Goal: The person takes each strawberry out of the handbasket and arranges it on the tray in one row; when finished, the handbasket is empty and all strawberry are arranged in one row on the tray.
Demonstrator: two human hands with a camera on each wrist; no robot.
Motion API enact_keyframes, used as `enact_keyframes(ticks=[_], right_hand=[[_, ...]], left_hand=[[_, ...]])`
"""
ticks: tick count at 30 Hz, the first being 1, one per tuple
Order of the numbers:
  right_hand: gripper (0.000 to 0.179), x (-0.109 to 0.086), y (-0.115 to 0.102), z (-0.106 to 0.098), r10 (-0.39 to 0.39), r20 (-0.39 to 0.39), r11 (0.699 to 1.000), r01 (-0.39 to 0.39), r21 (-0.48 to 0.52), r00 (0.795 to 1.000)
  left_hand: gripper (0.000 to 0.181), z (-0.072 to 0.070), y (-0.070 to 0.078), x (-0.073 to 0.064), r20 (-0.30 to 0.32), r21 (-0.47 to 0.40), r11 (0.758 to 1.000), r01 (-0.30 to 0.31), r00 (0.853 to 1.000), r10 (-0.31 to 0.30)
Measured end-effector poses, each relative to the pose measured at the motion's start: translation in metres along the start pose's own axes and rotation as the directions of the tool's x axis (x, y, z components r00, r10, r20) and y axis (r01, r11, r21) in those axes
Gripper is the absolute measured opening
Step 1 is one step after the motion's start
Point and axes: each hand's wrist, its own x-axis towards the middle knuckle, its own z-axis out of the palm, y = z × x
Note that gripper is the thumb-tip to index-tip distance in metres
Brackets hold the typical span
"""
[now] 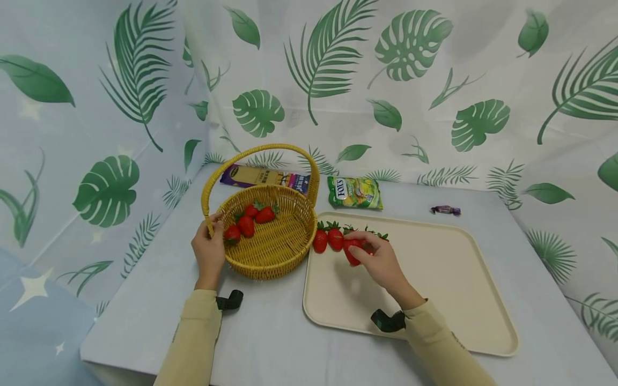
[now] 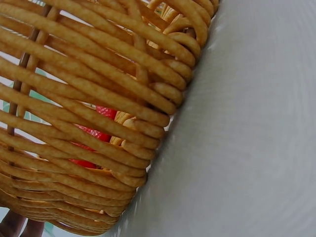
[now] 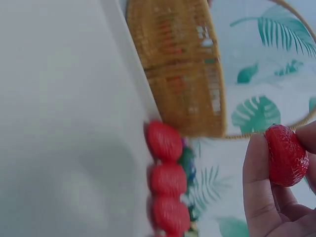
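My left hand (image 1: 210, 249) grips the yellow wicker basket (image 1: 270, 271) at its left side, where the arched handle meets the rim. Several red strawberries (image 1: 247, 226) lie inside, toward the basket's left and back. Over the beige tray (image 1: 434, 268), my right hand (image 1: 381, 262) pinches a strawberry (image 3: 286, 155) between thumb and fingers. In the right wrist view this strawberry is held above the tray's surface. A row of other strawberries (image 3: 169, 178) with green leaf tops lies along the tray's back left part, partly hidden behind the right hand in the head view.
Behind the basket lies a purple and gold packet (image 1: 265, 177). A green FOX'S candy bag (image 1: 354, 193) lies beyond the tray's back edge, and a small purple wrapped candy (image 1: 446, 210) sits farther right. Leaf-printed cloth (image 1: 338, 107) hangs behind the table.
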Motion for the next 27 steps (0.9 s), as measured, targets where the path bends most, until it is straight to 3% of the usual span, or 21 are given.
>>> enact_keyframes(ticks=[4,11,18,27], right_hand=[[0.025,-0.004,0.005,-0.017,0.019,-0.057,0.999,-0.018,0.029,0.998],[0.026,-0.011,0.013,-0.04,0.045,-0.207,0.999,-0.044,0.009,0.977],[0.028,-0.016,0.025,-0.051,0.104,-0.296,0.993,-0.084,0.077,0.95],[0.029,-0.018,0.041,-0.057,0.127,-0.355,0.989,-0.09,0.117,0.926]], left_hand=[[0.024,0.0,0.008,-0.001,-0.003,-0.004,1.0,0.005,1.0,-0.005],[0.024,-0.001,0.037,-0.008,-0.003,0.007,1.0,-0.008,1.0,0.008],[0.024,-0.001,0.043,-0.011,-0.001,-0.007,1.0,-0.008,1.0,0.008],[0.021,-0.001,0.041,-0.01,0.005,-0.008,1.0,0.001,1.0,-0.001]])
